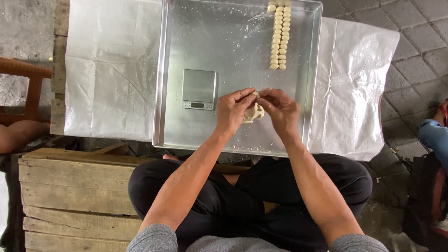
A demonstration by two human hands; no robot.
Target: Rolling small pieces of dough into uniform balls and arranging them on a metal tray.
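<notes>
My left hand [232, 111] and my right hand [281, 109] meet over the near middle of a large square metal tray [172, 126]. Both hold one pale lump of dough [254, 113], with the fingertips pinching at its top. A small silver digital scale [199, 89] lies in the tray just left of my left hand. At the tray's far right, several small pale dough pieces [280, 36] lie in two neat rows.
The tray rests on a white woven sheet [112, 70] over a low wooden platform. A wooden pallet [70, 191] is beside my crossed legs. An orange chair [28, 88] stands at left. Another person's leg [431, 135] and a dark bag [427, 196] are at right.
</notes>
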